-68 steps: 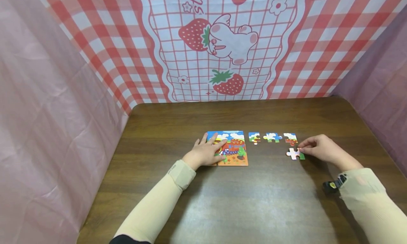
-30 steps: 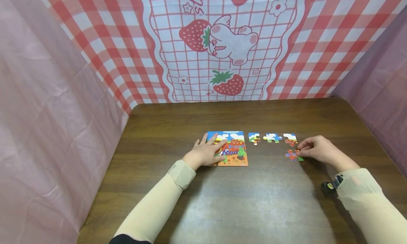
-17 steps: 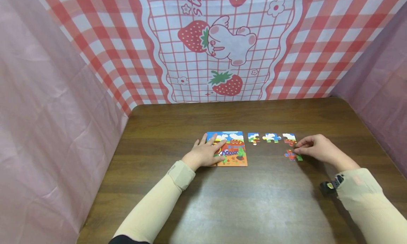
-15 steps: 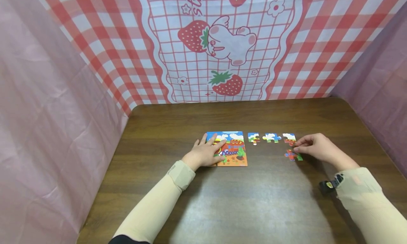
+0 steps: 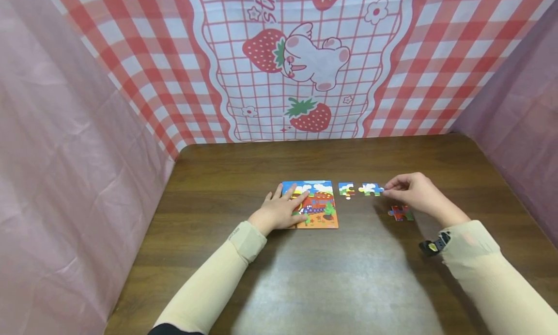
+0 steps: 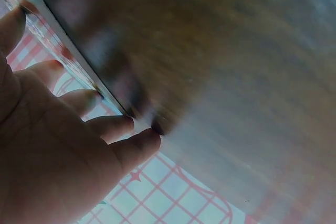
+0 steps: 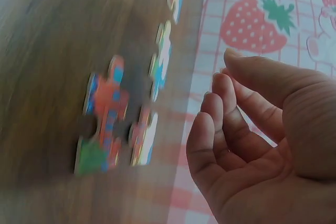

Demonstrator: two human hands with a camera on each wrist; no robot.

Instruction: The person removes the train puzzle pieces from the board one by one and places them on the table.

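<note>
My left hand (image 5: 279,211) lies with fingers spread on a square picture board (image 5: 321,220) showing a red train. The left wrist view has its fingertips along the board's edge (image 6: 71,45). My right hand (image 5: 410,192) hovers at the right end of a row of jigsaw pieces, its fingertips by the blue-and-white cloud piece (image 5: 370,189). In the right wrist view its thumb and fingers are loosely bent and hold nothing. Below lies a red-and-green train piece (image 5: 400,213). The red-and-white piece (image 7: 145,137) is hidden by the hand in the head view. Another sky piece (image 5: 346,189) lies beside the board.
The brown wooden table (image 5: 305,277) carries the board and pieces. Behind it hangs a red checked strawberry cloth (image 5: 309,117). Pink curtains (image 5: 78,155) stand at both sides. A black wrist strap (image 5: 433,246) sits at the right sleeve.
The right hand turned the train piece from its pale side to its printed side and laid it down. It then let go and moved left and up. The left hand stayed put.
</note>
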